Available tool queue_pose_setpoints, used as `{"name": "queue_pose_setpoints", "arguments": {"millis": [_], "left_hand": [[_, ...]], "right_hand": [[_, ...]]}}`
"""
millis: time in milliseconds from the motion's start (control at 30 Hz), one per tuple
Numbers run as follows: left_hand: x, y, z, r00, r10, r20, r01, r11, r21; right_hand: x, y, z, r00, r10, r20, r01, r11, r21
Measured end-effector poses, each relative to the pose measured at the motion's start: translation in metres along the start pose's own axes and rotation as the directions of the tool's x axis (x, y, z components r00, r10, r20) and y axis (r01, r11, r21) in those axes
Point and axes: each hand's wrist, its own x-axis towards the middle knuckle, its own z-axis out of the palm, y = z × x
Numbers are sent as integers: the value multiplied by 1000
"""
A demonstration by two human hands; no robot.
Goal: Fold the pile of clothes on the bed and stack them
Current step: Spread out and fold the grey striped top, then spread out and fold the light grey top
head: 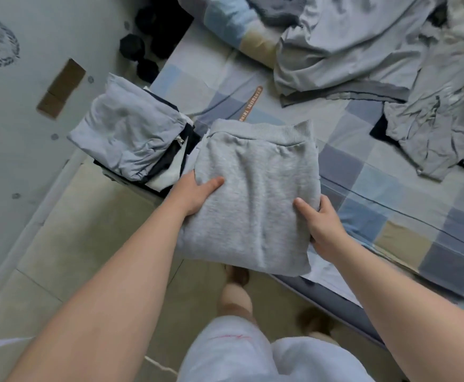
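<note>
1. Two hands held one folded grey garment (253,194) betw. them, at the near edge of the bed (407,224).
2. L hand (197,193) gripped the garment's left edge; thumb lay on top, fingers tucked under the fabric and hidden.
3. R hand (321,224) gripped the right edge, nearer the person; thumb on top, fingers curled under the fabric.
4. Garment's ribbed hem lay on the side far from both hands. Its near corner overhung the bed edge, above the floor (74,244). Whether the far part rested on the sheet or was lifted could not be told.
5. One stack of folded clothes (126,139) sat just beyond the L hand and to its left, at the bed's corner. Top item was light blue-grey w/ a zip; dark and white layers showed below.
6. Several unfolded clothes (363,51) lay well beyond the R hand, fwd and to its right. They were grey and pale, crumpled, w/ a dark piece partly under them.
7. Bed sheet was checked in blue, grey and beige; a bare patch lay right of the R hand.
8. Some dark rounded objects (140,48) sat on the floor well beyond the L hand; type unclear.
9. Pale shorts (239,354) showed below both forearms.
</note>
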Motion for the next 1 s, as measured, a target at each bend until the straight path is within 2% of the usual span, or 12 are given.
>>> {"name": "queue_pose_setpoints", "arguments": {"millis": [100, 167, 200, 267, 333, 400, 467, 533, 600, 667, 867, 1000], "left_hand": [[70, -29, -23, 994, -37, -102, 54, 985, 166], [109, -53, -19, 979, -137, -148, 178, 933, 313], [121, -64, -12, 975, -180, -130, 218, 889, 403], [133, -90, 10, 983, -175, -52, 175, 817, 550], [133, -117, 31, 996, -85, 8, 63, 796, 602], [133, -145, 47, 1000, 5, -2, -2, 785, 620], [134, -168, 56, 996, 81, -43, -32, 748, 663], [138, -187, 62, 985, 161, -63, -70, 703, 708], [146, -204, 65, 974, 217, -58, -106, 670, 735], [159, -217, 67, 970, 239, -44, -132, 670, 730], [188, -236, 94, 977, 201, -69, -72, 619, 782], [192, -224, 90, 998, 68, 17, -54, 594, 802]], "right_hand": [[45, 9, 65, 997, 82, 6, -82, 997, 12], [76, 20, 100, 982, 189, 32, -186, 980, -73], [89, 27, 112, 966, 257, 33, -250, 958, -140], [109, 40, 132, 938, 346, 25, -326, 902, -282], [118, 50, 145, 959, 285, -3, -257, 860, -441], [124, 61, 153, 997, 60, -45, -75, 734, -675], [125, 71, 161, 969, -246, -10, 111, 473, -874], [132, 80, 170, 913, -384, 141, 239, 221, -946], [148, 89, 178, 894, -359, 268, 305, 50, -951], [171, 98, 181, 881, -344, 324, 326, -54, -944], [227, 126, 177, 917, -250, 312, 284, -142, -948], [233, 112, 177, 940, -77, 332, 318, -152, -936]]}}
